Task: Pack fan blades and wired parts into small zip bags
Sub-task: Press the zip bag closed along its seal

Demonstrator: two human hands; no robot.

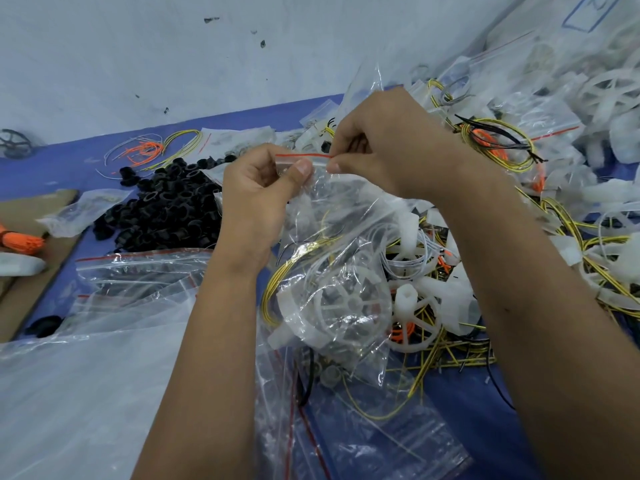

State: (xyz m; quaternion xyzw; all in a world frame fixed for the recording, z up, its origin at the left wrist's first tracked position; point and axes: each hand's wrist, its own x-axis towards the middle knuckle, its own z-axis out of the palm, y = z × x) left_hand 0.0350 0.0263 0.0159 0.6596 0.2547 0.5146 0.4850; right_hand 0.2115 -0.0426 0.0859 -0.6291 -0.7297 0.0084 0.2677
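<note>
1. The left hand (256, 199) pinches the top of a small bag (332, 271) between thumb and curled fingers, near the middle of the picture.
2. The right hand (384, 147), just at 3 o'clock from the left one, pinches the same top edge with its thumb and first finger.
3. A thin red line (304, 155) runs along the top of the bag, between the two hands.
4. The bag is clear and crinkly, and it hangs down toward 6 o'clock from the hands.
5. Inside the bag sits a white fan blade (346, 306), round like a wheel with spokes.
6. Yellow wires (277, 282) curl inside the bag too, at 9 o'clock from the fan blade.
7. Just at 3 o'clock from the bag lies another white wheel (412, 317), on a tangle of yellow and orange wires.
8. At 9 o'clock from the hands is a heap of black rings (162, 209).
9. Below that heap, toward 7 o'clock, lies a stack of empty bags (138, 271) with red lines on top.
10. At 3 o'clock from the hands, a big pile of white parts (588, 140) and wires fills the right side.
11. Everything lies on a blue table (69, 168).
</note>
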